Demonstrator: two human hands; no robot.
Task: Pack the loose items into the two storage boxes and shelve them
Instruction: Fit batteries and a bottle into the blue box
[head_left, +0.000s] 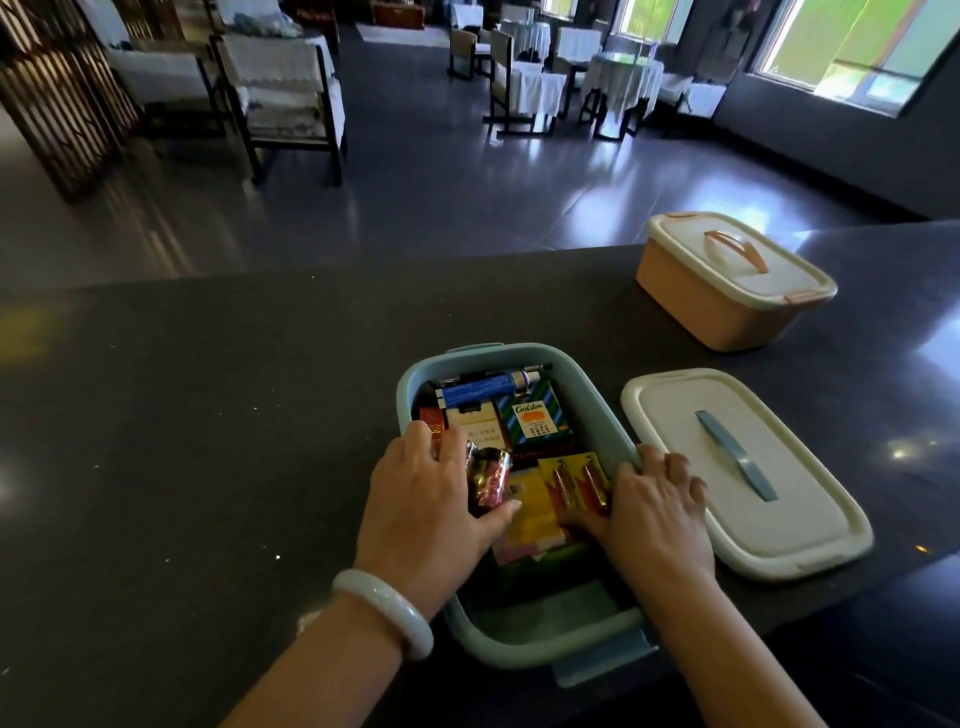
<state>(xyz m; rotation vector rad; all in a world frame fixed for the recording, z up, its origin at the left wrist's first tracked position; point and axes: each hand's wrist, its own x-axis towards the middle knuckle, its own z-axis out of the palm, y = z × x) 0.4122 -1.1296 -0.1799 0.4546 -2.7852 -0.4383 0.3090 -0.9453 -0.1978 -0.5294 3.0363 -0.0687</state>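
Fingers of our left hand are curled round a dark shiny pack, thumb below it, and we hold it just over the goods inside the blue box. Our right hand lies half on the box's right rim, with its fingers bent over the edge and its thumb side touching a yellow battery card; whether it really grips the rim or only rests there, we cannot tell.

The blue box stands near the front edge of the counter, open and almost full. Its white lid lies flat just beside it on the right. The orange box is closed, at the far edge to the right.

We judge the pack light and a bit slippery because of its foil, so a grip round its middle is best. The blue box is stiff plastic, and with batteries inside it may be heavier than it looks. We should carry it with both hands under the short ends, after the lid is clipped on.
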